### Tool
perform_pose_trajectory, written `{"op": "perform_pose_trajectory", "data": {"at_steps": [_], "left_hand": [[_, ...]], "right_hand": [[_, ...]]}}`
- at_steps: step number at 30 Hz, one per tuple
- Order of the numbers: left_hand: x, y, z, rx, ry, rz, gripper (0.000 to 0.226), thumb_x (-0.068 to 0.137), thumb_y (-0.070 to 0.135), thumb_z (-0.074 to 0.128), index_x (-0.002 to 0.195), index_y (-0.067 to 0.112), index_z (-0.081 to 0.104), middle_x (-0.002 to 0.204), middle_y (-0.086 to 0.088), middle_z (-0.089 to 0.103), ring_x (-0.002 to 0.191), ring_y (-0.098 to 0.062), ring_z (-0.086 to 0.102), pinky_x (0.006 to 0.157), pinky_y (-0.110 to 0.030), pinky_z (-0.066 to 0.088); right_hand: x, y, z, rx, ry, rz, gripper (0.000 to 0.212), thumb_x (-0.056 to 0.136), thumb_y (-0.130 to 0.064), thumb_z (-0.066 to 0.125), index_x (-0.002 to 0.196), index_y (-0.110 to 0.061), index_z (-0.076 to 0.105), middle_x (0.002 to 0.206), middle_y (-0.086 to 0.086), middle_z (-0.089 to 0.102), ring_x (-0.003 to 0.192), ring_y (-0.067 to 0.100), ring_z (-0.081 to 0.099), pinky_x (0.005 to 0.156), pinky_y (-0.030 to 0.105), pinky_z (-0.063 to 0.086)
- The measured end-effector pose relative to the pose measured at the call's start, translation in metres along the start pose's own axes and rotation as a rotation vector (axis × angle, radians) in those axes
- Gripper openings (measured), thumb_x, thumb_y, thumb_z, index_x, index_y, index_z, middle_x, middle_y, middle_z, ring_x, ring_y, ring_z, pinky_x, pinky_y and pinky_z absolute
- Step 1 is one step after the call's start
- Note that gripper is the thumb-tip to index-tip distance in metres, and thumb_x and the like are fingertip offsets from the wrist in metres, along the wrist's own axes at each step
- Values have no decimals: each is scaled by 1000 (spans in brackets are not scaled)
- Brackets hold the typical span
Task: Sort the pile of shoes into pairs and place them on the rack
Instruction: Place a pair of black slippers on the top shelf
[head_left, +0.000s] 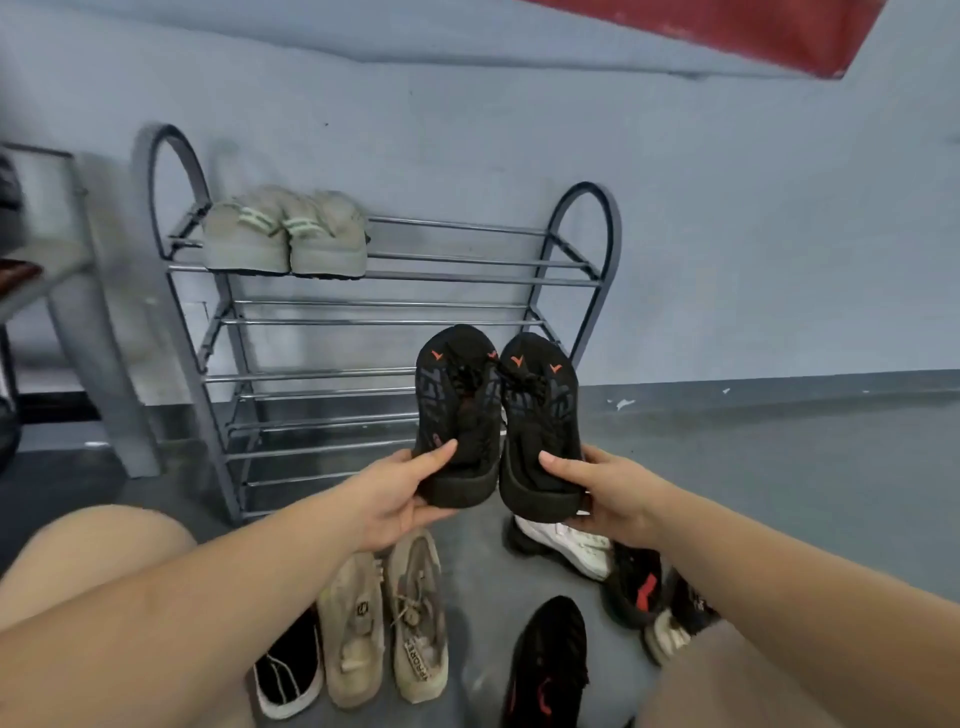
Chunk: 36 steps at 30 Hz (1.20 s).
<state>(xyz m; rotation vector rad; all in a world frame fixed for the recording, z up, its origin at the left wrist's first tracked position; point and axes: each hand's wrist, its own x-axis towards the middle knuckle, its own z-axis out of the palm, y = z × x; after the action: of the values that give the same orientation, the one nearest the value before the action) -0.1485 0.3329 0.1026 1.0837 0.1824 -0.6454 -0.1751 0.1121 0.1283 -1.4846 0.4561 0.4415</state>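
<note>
I hold a pair of black knit shoes with small orange marks side by side in the air, in front of the rack's lower tiers. My left hand (402, 501) grips the heel of the left black shoe (457, 395). My right hand (605, 488) grips the heel of the right black shoe (540, 410). The grey metal shoe rack (467, 257) stands against the wall. A pair of grey-green shoes (285, 234) sits on its top tier at the left.
On the floor near my knees lie a beige pair (387, 618), a black-and-white shoe (288, 670), a black shoe with red marks (548, 670), a white shoe (569, 548) and more dark shoes (636, 584). A grey stand's leg (98, 332) rises at the left.
</note>
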Motion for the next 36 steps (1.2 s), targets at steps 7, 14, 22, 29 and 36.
{"op": "perform_pose_trajectory", "data": {"at_steps": [7,14,22,29,36], "left_hand": [[-27,35,28,19,-76,75,27,92,22,56,114,7,58,102,-10,71,78,-18,72,66,-32,61],[-38,73,58,53,-93,122,29,91,25,56,112,5,59,92,-10,73,79,-22,71,59,-31,61],[-12,111,74,32,-49,177,27,91,27,56,110,8,58,96,-8,69,84,-20,66,59,-27,60],[39,137,67,101,33,300,47,91,27,57,135,21,43,124,-5,62,95,-20,65,59,-30,60],[97,174,59,90,45,243,47,92,32,55,137,27,41,126,-5,59,104,-24,62,72,-36,57]], "right_hand": [[-41,-37,0,-11,20,-80,26,84,-24,69,107,-18,61,94,2,68,84,15,62,67,27,49],[-56,-75,-9,36,17,-124,33,79,-31,72,108,-18,63,103,4,67,87,15,61,62,25,48],[-26,-117,-14,115,5,-176,35,71,-33,74,102,-18,65,94,1,68,81,14,60,58,24,47],[35,-145,-14,204,21,-209,32,84,-30,69,110,-12,66,95,3,71,81,15,64,61,22,51],[97,-185,-15,176,116,-309,17,84,-24,70,93,-10,69,81,3,74,73,15,69,51,20,53]]}}
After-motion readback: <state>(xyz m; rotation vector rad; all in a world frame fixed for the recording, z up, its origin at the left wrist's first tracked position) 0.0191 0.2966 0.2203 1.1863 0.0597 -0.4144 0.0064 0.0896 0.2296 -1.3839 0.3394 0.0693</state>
